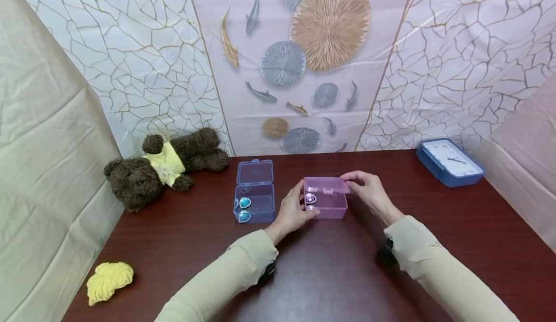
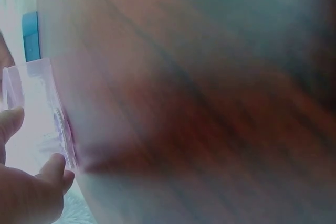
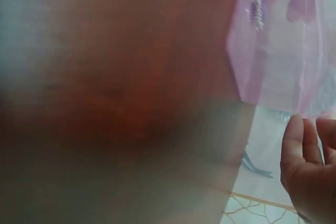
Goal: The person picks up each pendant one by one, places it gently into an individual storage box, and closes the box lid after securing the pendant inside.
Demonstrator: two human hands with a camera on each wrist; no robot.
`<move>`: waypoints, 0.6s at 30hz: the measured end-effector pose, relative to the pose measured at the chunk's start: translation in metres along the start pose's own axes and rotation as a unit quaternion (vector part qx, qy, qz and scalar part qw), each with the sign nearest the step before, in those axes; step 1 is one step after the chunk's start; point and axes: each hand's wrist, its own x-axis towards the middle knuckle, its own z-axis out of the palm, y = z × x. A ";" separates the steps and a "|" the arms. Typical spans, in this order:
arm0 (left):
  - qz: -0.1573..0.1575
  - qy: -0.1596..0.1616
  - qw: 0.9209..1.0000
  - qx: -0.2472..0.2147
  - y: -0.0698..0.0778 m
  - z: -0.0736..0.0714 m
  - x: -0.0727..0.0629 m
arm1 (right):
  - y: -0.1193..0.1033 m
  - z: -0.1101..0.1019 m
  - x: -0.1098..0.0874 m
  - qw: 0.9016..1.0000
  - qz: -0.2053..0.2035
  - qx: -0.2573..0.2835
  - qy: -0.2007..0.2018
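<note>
A small clear pink plastic box [image 1: 334, 213] stands on the table with its hinged lid [image 1: 326, 185] partly raised. Purple gems with pale beaded rims [image 1: 310, 198] lie at its left end. My left hand [image 1: 292, 211] grips that end, thumb at the front and fingers behind. At the lid's right corner, my right hand [image 1: 369, 190] holds the edge between thumb and fingers. The right wrist view has the right fingertips [image 3: 295, 129] against the pink plastic. To the left, a clear blue box [image 1: 260, 216] with its lid tipped back contains turquoise gems [image 1: 245, 203].
A brown teddy bear [image 1: 134, 182] in a yellow top lies at the back left. Yellow yarn [image 1: 108, 282] rests near the left edge. At the back right is a blue clock [image 1: 453, 160] with a white face. Patterned fabric [image 1: 282, 109] hangs behind the table.
</note>
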 end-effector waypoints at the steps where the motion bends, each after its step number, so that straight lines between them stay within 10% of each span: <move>1: -0.005 0.001 1.000 -0.004 0.000 0.000 0.000 | 0.001 0.000 -0.004 1.000 0.004 0.011 -0.008; 18: -0.009 0.018 1.000 -0.024 -0.003 0.003 -0.004 | 0.013 -0.001 -0.026 0.991 0.082 0.041 -0.099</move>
